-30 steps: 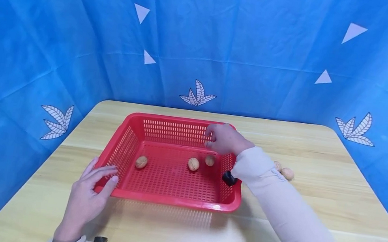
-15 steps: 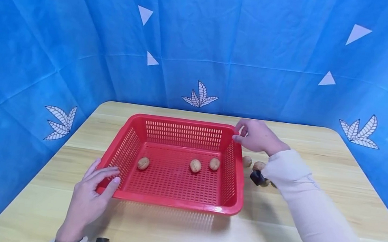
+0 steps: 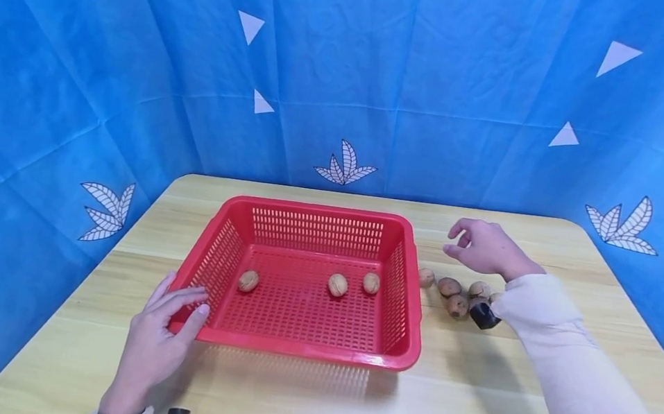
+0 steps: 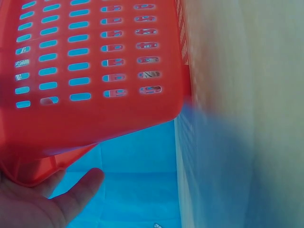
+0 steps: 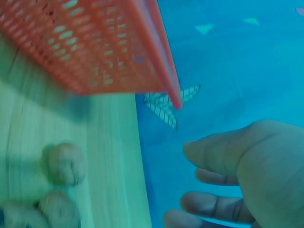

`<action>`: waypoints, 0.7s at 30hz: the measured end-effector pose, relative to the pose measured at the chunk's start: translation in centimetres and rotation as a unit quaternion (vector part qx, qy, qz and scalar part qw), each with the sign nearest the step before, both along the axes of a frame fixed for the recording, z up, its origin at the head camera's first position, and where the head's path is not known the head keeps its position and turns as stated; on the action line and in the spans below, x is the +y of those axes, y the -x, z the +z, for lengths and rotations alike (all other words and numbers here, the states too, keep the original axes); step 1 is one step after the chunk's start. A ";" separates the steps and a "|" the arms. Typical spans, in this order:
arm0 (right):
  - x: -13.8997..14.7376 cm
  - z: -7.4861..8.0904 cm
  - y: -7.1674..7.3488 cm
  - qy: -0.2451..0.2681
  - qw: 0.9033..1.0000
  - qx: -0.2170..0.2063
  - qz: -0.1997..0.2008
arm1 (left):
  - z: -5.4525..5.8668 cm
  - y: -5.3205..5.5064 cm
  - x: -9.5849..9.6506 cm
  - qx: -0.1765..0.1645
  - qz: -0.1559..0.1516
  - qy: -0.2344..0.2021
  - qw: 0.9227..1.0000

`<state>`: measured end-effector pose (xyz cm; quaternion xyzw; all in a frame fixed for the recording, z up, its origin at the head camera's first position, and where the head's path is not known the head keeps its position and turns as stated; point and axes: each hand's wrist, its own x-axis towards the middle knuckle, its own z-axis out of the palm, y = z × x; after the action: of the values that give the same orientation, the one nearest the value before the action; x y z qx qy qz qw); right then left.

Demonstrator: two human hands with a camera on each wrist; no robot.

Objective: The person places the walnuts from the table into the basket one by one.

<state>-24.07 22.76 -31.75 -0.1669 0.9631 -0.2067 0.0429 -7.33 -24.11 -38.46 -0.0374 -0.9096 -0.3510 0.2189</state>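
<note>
My left hand [image 3: 158, 334] holds the near left corner of a red plastic basket [image 3: 307, 350], its fingers over the rim and its thumb outside. In the left wrist view the thumb [image 4: 83, 192] stands beside the slotted basket wall [image 4: 90, 114]. Inside the basket lie three walnuts: one on the left [image 3: 248, 280] and two toward the right, a middle walnut [image 3: 337, 285] and a right walnut [image 3: 371, 283]. My right hand [image 3: 487, 248] is in the air right of the basket, fingers loosely bent and holding nothing. Below it several walnuts [image 3: 449, 287] sit in a loose cluster on the table.
A pale wooden table [image 3: 306, 406] carries everything. One walnut [image 3: 426, 277] lies close against the basket's right side. The blue cloth [image 3: 357, 63] with leaf and triangle prints hangs behind and at both sides. A black device [image 3: 484, 315] on the right wrist partly hides the walnuts.
My right hand has moved from over the basket's back right, out across its rim, to above the walnuts on the right. The left hand keeps its place, and the basket walnuts lie as before.
</note>
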 end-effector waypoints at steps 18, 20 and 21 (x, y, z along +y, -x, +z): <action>7.3 -2.8 -1.7 -0.016 0.999 -0.021 -0.025 | -0.1 0.0 -0.1 0.010 -0.011 -0.002 1.000; 7.8 -3.1 -2.0 -0.016 0.999 -0.026 -0.026 | 0.0 -0.1 -0.1 0.006 -0.010 -0.003 1.000; 8.1 -3.3 -2.1 -0.017 0.999 -0.029 -0.028 | 0.1 0.0 -0.1 0.005 -0.010 -0.002 1.000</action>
<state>-21.98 30.84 -35.03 -0.1332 0.9691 -0.1961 0.0680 -7.28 -24.18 -38.37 -0.0480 -0.9073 -0.3553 0.2198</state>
